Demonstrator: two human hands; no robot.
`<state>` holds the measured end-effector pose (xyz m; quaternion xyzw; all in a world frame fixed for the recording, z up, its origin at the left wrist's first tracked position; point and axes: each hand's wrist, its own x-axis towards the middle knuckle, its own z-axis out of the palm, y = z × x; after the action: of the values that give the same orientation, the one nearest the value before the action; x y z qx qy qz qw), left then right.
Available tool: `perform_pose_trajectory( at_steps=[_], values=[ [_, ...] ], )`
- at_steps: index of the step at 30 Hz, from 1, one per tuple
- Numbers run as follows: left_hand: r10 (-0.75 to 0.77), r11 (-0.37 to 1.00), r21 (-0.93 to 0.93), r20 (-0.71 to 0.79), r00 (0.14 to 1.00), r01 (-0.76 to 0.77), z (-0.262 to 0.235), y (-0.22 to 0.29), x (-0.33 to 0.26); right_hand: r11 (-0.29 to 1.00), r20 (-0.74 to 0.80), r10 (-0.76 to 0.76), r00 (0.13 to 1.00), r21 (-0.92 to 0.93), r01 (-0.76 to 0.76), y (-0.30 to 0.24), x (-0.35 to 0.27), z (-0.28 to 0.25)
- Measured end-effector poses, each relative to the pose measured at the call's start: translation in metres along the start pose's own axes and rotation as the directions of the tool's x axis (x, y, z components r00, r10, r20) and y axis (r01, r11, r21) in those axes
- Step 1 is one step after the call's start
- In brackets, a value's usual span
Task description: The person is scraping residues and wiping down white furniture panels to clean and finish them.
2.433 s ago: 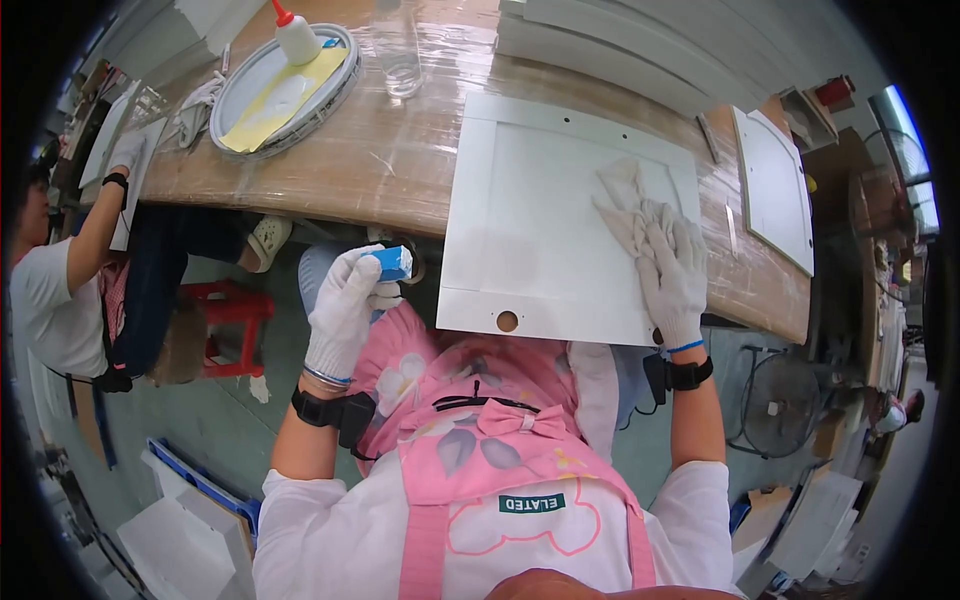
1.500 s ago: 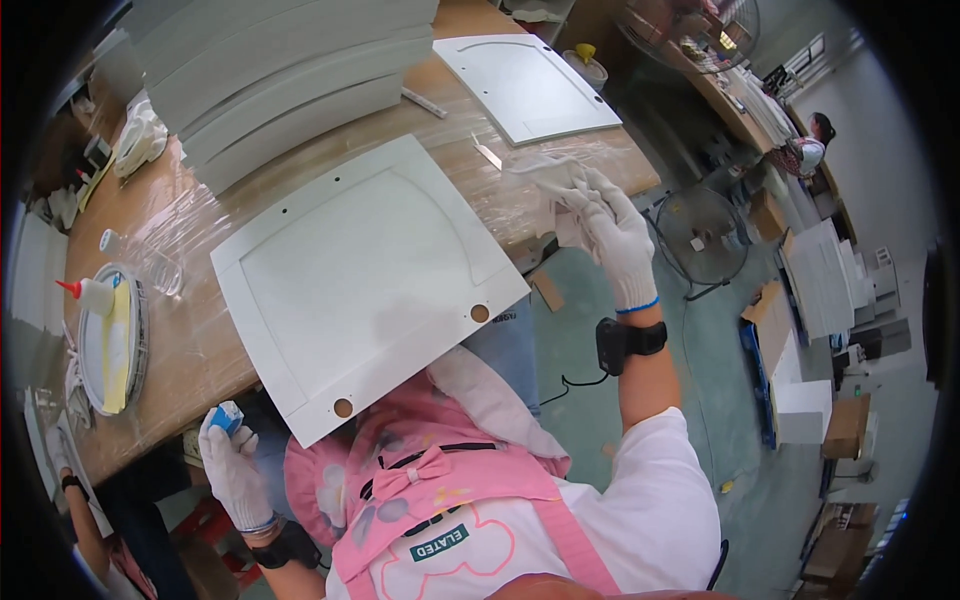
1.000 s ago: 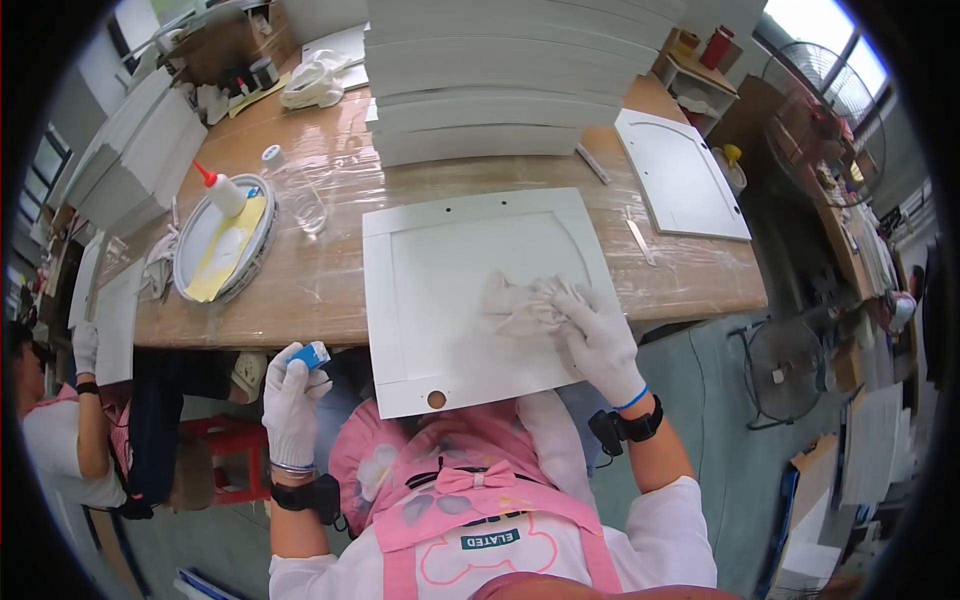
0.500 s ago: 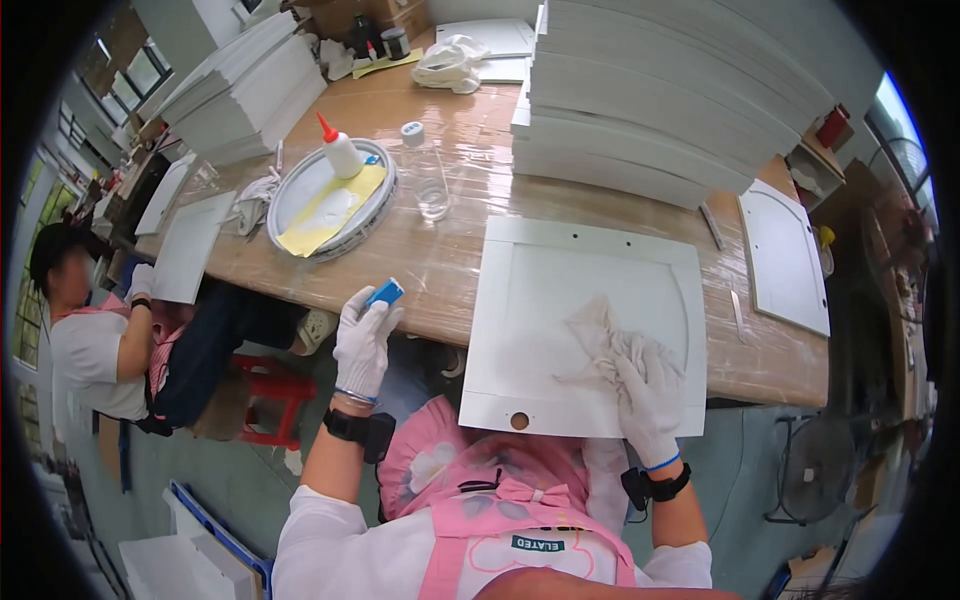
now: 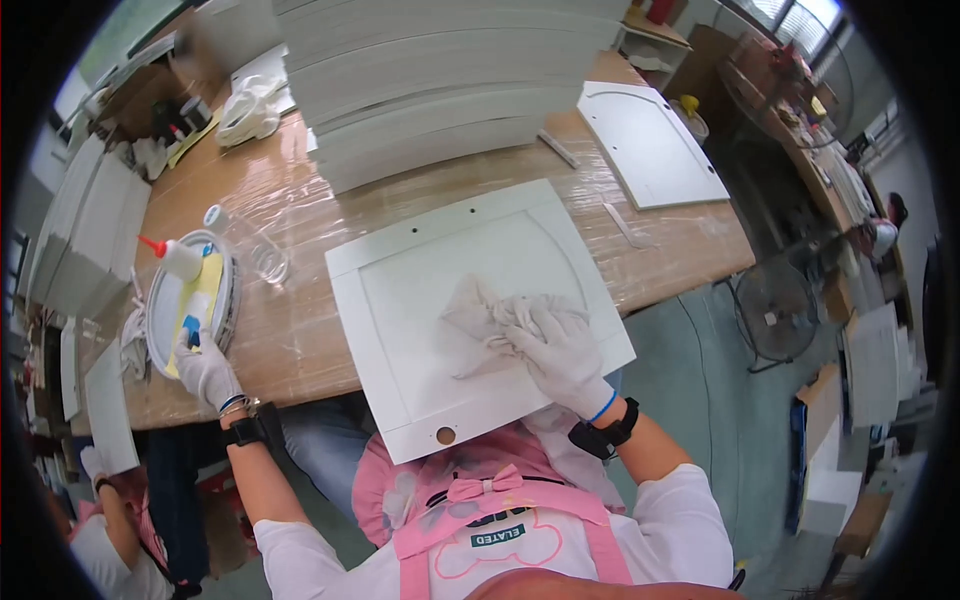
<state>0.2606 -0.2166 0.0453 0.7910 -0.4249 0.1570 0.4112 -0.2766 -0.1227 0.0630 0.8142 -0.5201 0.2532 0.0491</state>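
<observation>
My left hand (image 5: pixel 208 372), in a white glove, pinches a small blue block (image 5: pixel 191 324) at the near rim of a round white lid (image 5: pixel 232 300). On that lid are a sheet of yellow paper (image 5: pixel 208 283) and a white squeeze bottle (image 5: pixel 183 261) with a red nozzle. My right hand (image 5: pixel 562 352), also gloved, presses a crumpled greyish-white cloth (image 5: pixel 472 308) onto a white panel (image 5: pixel 395 340). The panel has a shallow framed recess, small dark holes and one larger round hole. It lies partly over the table edge above my lap.
A tall stack of white panels (image 5: pixel 440 90) stands at the back of the film-covered table (image 5: pixel 300 345). A clear bottle (image 5: pixel 262 255) is right of the lid. Another white panel (image 5: pixel 655 145) lies at right, and a floor fan (image 5: pixel 775 315) stands beyond. A co-worker's arm (image 5: pixel 118 520) shows at lower left.
My left hand has moved left with the blue block, from above the table edge to the lid. The view has turned right. My right hand stays on the cloth.
</observation>
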Motion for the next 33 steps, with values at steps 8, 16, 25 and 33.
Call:
perform_pose_trajectory(
  at_steps=[8,16,25,33],
  values=[
    [-0.022,0.99,0.144,0.206,0.978,-0.008,-0.001,0.01,-0.006,1.0,0.015,0.004,1.0,-0.012,-0.004,0.008,-0.013,-0.007],
    [0.155,0.977,0.118,0.174,0.972,-0.177,-0.053,0.023,-0.078,0.997,0.09,-0.035,0.995,0.076,0.028,0.005,0.001,0.002],
    [-0.083,0.982,0.165,-0.028,0.996,0.087,-0.028,0.017,-0.028,0.999,0.146,0.028,0.989,0.029,-0.033,-0.003,-0.004,-0.008],
    [-0.238,0.907,0.401,0.237,0.942,0.128,-0.018,0.009,0.024,0.982,0.204,-0.102,0.974,0.174,0.066,-0.03,0.035,-0.056]
  ],
)
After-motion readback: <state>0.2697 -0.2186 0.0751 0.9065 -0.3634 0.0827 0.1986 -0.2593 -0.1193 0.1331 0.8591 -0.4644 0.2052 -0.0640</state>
